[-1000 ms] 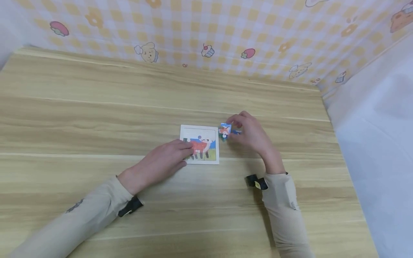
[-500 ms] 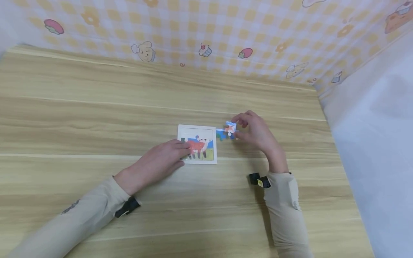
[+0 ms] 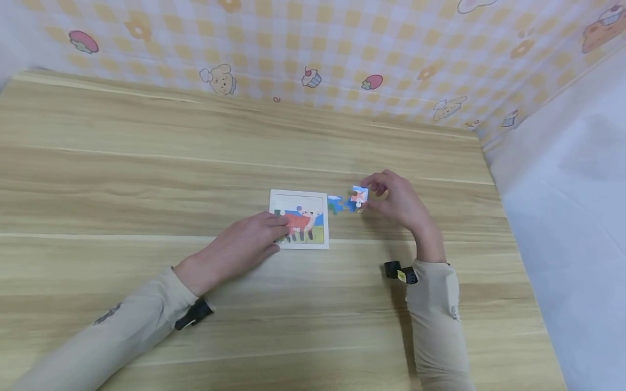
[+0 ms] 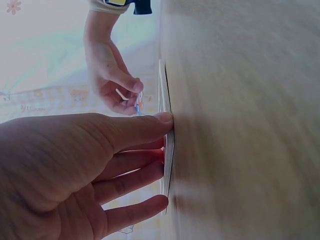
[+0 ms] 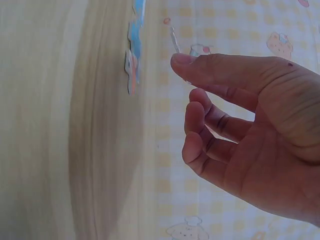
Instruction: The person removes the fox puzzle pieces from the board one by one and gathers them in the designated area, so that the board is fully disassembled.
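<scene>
A square jigsaw puzzle board (image 3: 326, 228) lies on the table, its picture of a red-and-white animal partly filled, with a pale bare strip along the top. My left hand (image 3: 232, 250) rests on the board's left side, fingers extended over the picture and thumb against the near edge, as the left wrist view shows. To the right of the board my right hand (image 3: 401, 203) pinches a puzzle piece (image 3: 359, 196) between thumb and fingers. In the right wrist view this held piece (image 5: 174, 39) appears nearly edge-on, raised off the table. Blue loose pieces (image 3: 335, 204) lie just right of the board.
The wood-grain table (image 3: 146, 179) stretches around the board on all sides. Behind it hangs a yellow checked cloth (image 3: 274, 49) with cartoon prints, and white material (image 3: 552, 190) lies beyond the right edge. A black wrist device (image 3: 400, 272) sits at my right sleeve.
My right hand has shifted right, away from the board, with the pinched piece, uncovering the loose blue pieces beside the board. My left hand stays on the board.
</scene>
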The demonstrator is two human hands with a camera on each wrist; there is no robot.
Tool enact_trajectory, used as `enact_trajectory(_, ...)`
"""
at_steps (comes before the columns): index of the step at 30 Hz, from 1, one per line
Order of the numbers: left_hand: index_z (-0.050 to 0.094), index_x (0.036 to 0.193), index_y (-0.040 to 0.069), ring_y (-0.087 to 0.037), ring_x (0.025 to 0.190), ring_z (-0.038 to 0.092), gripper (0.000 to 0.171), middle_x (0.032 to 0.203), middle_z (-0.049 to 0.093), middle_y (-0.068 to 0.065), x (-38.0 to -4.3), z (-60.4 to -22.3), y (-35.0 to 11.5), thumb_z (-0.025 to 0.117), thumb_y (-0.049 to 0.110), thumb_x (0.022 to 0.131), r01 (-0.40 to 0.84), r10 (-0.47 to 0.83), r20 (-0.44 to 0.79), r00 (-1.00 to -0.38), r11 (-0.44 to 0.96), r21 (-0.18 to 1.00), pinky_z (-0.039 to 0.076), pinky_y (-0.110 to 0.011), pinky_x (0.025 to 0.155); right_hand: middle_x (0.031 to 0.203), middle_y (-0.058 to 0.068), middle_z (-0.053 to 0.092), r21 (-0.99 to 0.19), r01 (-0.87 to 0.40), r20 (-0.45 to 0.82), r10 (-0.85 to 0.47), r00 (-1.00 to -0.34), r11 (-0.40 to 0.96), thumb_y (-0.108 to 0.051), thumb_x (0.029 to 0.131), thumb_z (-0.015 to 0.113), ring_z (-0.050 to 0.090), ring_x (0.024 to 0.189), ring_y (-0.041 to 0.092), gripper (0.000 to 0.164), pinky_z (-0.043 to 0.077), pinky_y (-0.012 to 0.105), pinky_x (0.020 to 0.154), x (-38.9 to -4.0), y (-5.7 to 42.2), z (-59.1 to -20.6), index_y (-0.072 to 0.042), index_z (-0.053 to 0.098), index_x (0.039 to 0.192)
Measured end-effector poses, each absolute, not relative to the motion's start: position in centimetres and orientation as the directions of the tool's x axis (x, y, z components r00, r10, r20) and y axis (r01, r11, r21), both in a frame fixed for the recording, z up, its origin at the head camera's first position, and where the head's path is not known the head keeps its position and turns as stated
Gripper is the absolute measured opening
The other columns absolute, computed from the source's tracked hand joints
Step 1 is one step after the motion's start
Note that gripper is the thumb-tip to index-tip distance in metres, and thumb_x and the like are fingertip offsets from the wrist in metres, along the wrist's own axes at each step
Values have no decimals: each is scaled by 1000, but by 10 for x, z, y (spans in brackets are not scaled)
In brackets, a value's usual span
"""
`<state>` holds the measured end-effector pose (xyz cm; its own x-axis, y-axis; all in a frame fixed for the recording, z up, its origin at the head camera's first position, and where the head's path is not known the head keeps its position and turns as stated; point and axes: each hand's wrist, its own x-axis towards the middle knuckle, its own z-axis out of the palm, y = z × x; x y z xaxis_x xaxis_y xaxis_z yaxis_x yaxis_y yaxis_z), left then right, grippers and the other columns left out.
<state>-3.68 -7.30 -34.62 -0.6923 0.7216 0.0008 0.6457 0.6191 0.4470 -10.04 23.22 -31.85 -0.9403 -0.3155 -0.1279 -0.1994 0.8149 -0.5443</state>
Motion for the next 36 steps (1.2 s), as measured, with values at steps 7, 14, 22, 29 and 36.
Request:
enact_trajectory(7,61,119,0,-31,118,50,39,126,57,-14,-36,-347,-74,70,11,83,649,723,13,-691,612,452,40,-45,96,95,12,56,-543,-186,-155,-315,-936,819,0,78,71,50,87,25,33,42,39,76,-100,241,-318,-3,63,110)
enact_trajectory(14,62,119,0,-31,117,51,39,125,57,-14,-37,-347,-73,71,11,82,661,728,23,-685,608,439,41,-44,95,91,10,56,-535,-168,-195,-314,-929,828,1,78,68,51,86,25,32,42,37,75,-102,247,-317,-3,63,109)
enact_trajectory(22,63,118,1,-29,114,53,38,124,58,-14,-37,-346,-72,71,11,82,656,726,9,-688,615,438,44,-42,92,83,8,58,-535,-147,-228,-310,-923,832,5,79,62,51,79,23,28,42,35,70,-101,253,-317,-3,62,106)
enact_trajectory(29,62,118,1,-30,116,51,38,125,58,-14,-37,-345,-72,70,11,83,647,722,-2,-691,620,444,42,-43,94,85,9,59,-534,-131,-243,-300,-922,835,6,79,62,52,80,24,29,42,36,71,-102,257,-318,-3,62,107)
enact_trajectory(36,62,119,1,-29,117,51,38,125,57,-14,-37,-345,-72,70,12,83,645,723,-2,-691,618,449,42,-43,94,87,11,59,-543,-108,-269,-294,-917,833,8,79,62,53,82,25,29,42,37,73,-102,262,-317,-1,62,107)
